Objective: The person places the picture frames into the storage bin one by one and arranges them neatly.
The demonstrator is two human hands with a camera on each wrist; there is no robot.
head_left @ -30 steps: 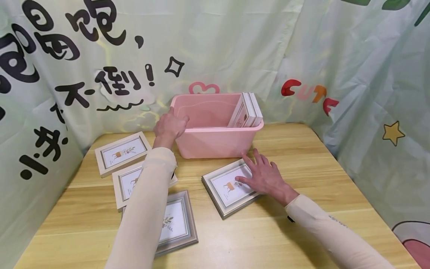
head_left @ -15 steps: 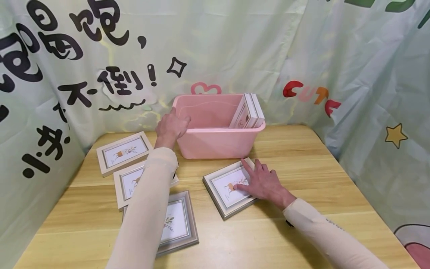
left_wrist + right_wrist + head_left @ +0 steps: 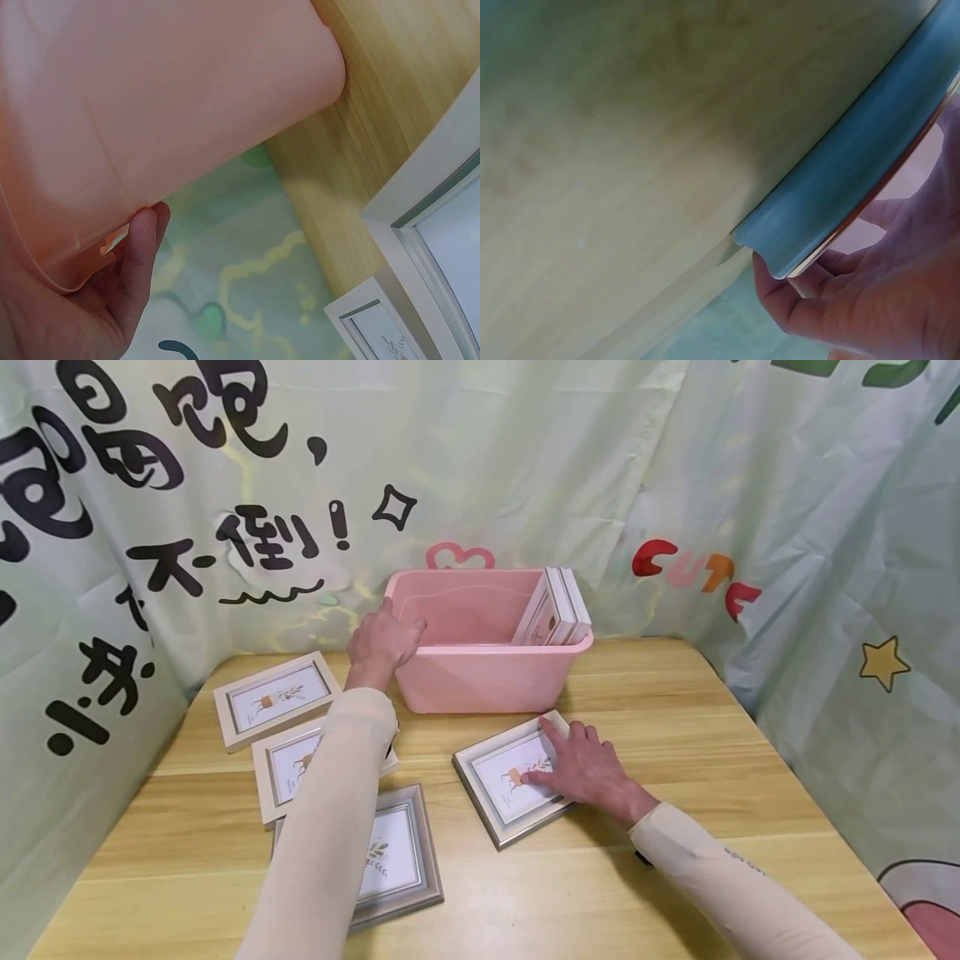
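My left hand holds the left rim of a pink plastic storage bin, its fingers hooked around the edge in the left wrist view. My right hand rests on a picture frame in front of the bin. Its fingers are spread over the frame's right side, the thumb on the deer picture. One fingertip reaches the corner of the frame's blue-grey side in the right wrist view. Two white picture frames stand leaning at the right end inside the bin.
Left of the bin lie a cream picture frame, a second cream frame partly under my left sleeve, and a grey one nearer. All lie on a wooden table. A printed curtain hangs behind it.
My right hand has shifted slightly left and settled lower on the frame, its index finger now at the frame's far corner. The left hand and the bin have stayed put.
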